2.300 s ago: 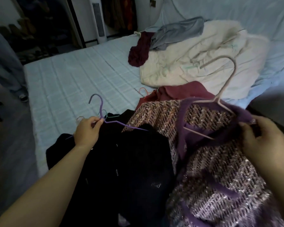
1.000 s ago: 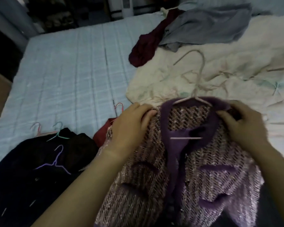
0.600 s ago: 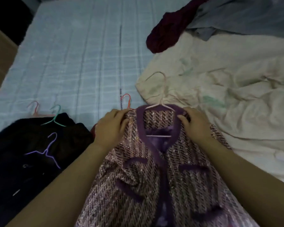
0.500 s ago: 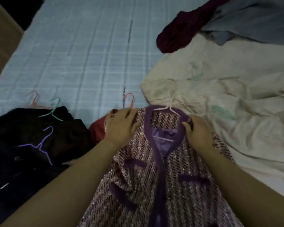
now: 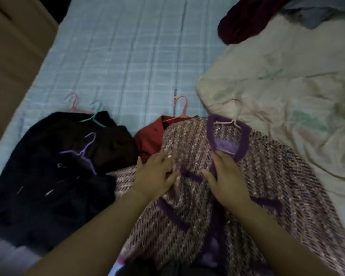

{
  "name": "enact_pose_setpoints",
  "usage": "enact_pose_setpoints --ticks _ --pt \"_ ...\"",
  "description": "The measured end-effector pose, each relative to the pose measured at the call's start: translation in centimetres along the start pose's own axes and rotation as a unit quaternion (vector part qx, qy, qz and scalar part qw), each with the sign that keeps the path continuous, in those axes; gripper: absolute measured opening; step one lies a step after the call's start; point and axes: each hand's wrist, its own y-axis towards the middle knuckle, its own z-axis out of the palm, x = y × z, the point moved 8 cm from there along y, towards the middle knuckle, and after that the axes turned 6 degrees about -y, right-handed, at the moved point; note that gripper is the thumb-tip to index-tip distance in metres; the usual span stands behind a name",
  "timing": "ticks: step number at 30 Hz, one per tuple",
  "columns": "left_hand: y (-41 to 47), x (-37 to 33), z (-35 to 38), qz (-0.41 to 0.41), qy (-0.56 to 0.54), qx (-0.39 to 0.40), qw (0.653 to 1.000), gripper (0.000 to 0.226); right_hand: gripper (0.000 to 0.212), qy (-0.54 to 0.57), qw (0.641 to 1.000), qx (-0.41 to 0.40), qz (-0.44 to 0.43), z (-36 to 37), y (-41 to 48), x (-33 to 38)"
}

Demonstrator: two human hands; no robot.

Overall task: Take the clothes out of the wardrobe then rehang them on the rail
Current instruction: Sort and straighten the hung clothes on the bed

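The jacket (image 5: 273,176), on its pale hanger (image 5: 235,121), lies front-up on the bed (image 5: 127,56) beside black clothes (image 5: 54,182), directly under the left hand (image 5: 155,175) and right hand (image 5: 227,177), both resting flat on its chest, fingers straight, gripping nothing.

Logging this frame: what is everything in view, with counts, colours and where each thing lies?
tweed jacket: one, pink-purple with purple trim, flat on the bed
pale hanger: one, pale pink, in the jacket's neck
red garment: one, red, partly under the jacket
red hanger: one, coral, in the red garment
black clothes: pile, count unclear, black, left of the jacket
purple hanger: one, purple, on the pile
green hanger: one, green, pile's far edge
pink hanger: one, pink, beside the green one
duvet: one, cream, right
maroon garment: one, top right
grey garment: one, top right corner
sheet: one, light blue checked
left hand: flat on the jacket
right hand: flat on the jacket
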Motion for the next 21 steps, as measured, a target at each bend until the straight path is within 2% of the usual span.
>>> enact_pose_setpoints --ticks 4,8,12,14,17,21 --pt "-5.7 4.8 -3.3 -0.043 -0.052 -0.027 0.997 0.079 0.063 0.055 0.994 0.071 -0.063 2.0 -2.3 9.5" --pt "-10.5 14.3 -5.1 -0.102 -0.057 -0.044 0.992 0.058 0.057 0.044 0.989 0.075 -0.117 4.0 -2.4 17.8" --pt "-13.0 24.8 -7.1 -0.104 -0.035 -0.065 0.992 0.077 0.068 0.058 0.987 0.069 -0.136 8.1 0.3 26.2" --pt "-12.5 30.0 -7.5 -0.092 -0.026 -0.048 0.994 0.075 0.068 0.065 0.987 0.079 -0.124 10.9 1.9 29.8" --pt "-9.8 37.3 -8.1 -0.054 -0.022 -0.018 0.998 0.051 0.055 0.066 0.989 0.106 -0.081 15.9 4.4 33.5" --pt "-5.3 43.7 -8.5 0.025 -0.01 -0.015 1.0 0.045 0.052 0.036 0.992 0.119 0.001 21.7 6.7 34.3"
